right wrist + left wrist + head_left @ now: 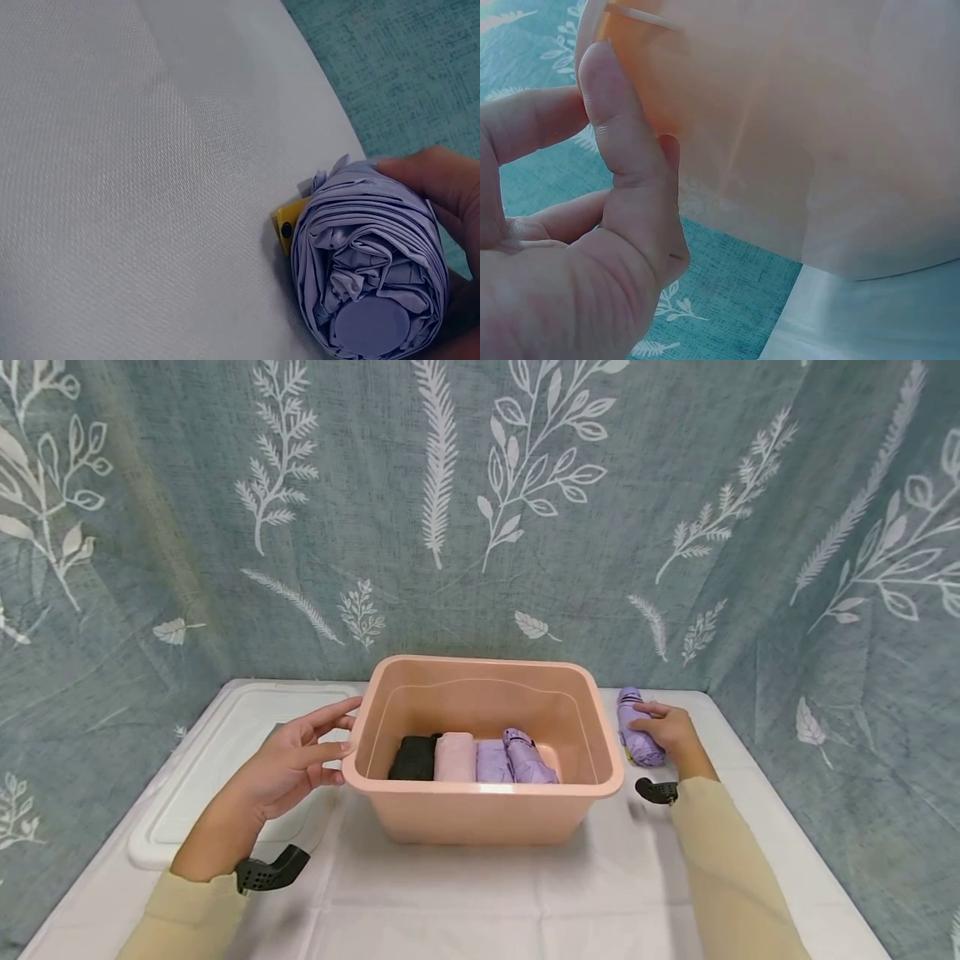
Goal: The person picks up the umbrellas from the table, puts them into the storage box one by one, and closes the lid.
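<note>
A peach plastic bin stands in the middle of the table. My left hand touches its left end near the rim with thumb and fingers, mostly extended; the left wrist view shows the thumb against the wall. Inside the bin sit a black bundle, a pink bundle, a lilac bundle and a tilted lilac folded umbrella. Right of the bin, my right hand grips another lilac folded umbrella, which lies on the table. A yellow tag shows at its side.
A white lid lies flat on the left, partly behind my left forearm. White cloth covers the table. A teal leaf-patterned curtain hangs behind and at both sides.
</note>
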Tool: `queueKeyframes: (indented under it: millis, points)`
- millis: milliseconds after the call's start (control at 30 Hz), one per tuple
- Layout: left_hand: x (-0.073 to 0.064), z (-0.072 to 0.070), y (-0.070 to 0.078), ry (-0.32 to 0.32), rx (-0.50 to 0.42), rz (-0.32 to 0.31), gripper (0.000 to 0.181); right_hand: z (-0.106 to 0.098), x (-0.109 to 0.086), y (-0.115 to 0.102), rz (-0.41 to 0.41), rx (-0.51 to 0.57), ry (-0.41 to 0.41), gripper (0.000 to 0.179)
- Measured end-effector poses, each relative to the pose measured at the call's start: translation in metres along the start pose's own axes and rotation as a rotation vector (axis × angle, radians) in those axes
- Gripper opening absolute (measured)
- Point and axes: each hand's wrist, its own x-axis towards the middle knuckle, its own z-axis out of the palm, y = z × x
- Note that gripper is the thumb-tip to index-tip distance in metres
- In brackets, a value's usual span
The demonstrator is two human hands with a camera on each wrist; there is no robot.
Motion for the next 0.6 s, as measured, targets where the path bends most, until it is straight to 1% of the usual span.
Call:
queueKeyframes:
  millis: [133,267,400,600]
  points:
    - [-0.0002,-0.0005,-0.001,-0.008,-0.011,0.01,0.066,0.0021,-0.003,0.0005,-0.004,0.012,0.01,0.058]
    - [-0.0004,-0.0006,-0.0014,-0.017,-0.016,0.019,0.066,0.0033,-0.0062,0.0005,0.011,0.027,0.009,0.059]
    - [-0.0003,-0.0006,-0.0016,-0.025,-0.02,0.021,0.066,0.003,-0.0056,0.0012,0.02,0.016,0.011,0.058]
    - [0.0014,-0.0004,-0.0013,-0.025,-0.019,0.029,0.065,0.0012,-0.0047,0.0018,0.011,0.014,0.017,0.059]
